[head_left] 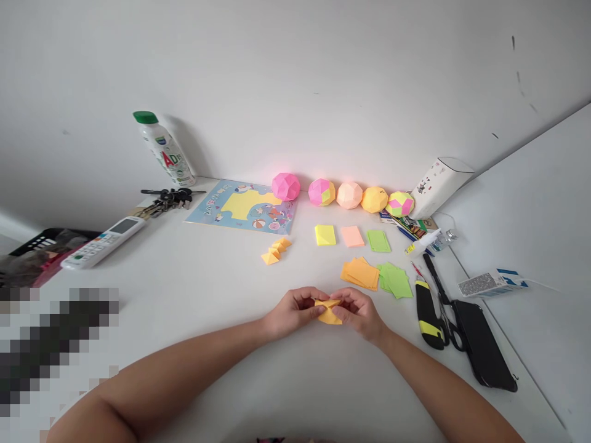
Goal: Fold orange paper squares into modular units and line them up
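Both hands meet over the near middle of the white table, around one small orange sheet of paper (329,315) with a fold along its upper part. My left hand (298,309) pinches its left side between thumb and fingers. On the opposite side, my right hand (359,312) grips it the same way, thumb on top. Just beyond lie a fanned stack of orange paper (361,273) and a stack of green paper (395,280). Several folded orange paper pieces (276,251) sit in a row farther to the left.
Faceted paper balls (349,195) line the wall behind. Yellow (325,235), peach (353,236) and lime (378,240) paper pads lie before them. To the right are a box cutter (428,314), scissors (444,307) and a black phone (484,344). A remote (104,242), keys (170,199) and bottle (166,151) stand left.
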{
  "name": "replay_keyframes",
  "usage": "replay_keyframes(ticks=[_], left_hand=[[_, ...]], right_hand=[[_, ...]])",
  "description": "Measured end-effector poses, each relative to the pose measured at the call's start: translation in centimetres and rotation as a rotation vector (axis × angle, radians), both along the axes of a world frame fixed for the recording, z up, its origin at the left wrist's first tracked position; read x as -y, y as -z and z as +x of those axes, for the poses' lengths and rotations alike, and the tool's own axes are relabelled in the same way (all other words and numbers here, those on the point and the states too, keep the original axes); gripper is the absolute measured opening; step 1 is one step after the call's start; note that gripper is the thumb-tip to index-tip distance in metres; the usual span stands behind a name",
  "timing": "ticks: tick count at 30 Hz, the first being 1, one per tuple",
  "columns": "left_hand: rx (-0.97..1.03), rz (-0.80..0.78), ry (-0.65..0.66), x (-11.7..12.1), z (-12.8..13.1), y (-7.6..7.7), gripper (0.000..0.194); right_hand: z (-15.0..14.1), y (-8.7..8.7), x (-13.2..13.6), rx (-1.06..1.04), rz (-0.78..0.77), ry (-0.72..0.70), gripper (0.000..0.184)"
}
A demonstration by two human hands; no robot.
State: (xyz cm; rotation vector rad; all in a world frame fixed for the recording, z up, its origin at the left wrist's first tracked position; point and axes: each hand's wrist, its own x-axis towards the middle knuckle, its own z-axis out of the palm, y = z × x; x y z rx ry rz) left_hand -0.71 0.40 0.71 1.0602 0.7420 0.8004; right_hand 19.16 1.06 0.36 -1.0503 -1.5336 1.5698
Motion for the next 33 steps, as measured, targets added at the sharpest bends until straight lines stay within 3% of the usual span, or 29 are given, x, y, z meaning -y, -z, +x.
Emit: replay_keyframes(ticks=[10,20,33], left_hand=[[0.082,-0.122,0.042,-0.4,-0.2,-0.6,0.032],[0.033,0.029,0.016,0.5,0.1,0.5,0.039],[-0.048,0.01,0.031,0.3,0.2,-0.1,0.038]], right_hand=[[0.0,-0.4,-0.3,-0.054,-0.073,-0.018,0.02],[0.1,-0.1,-0.3,-0.041,-0.092,-0.016,0.022],[-0.1,0.1,-0.3,-0.009,0.011,0.015,0.013]])
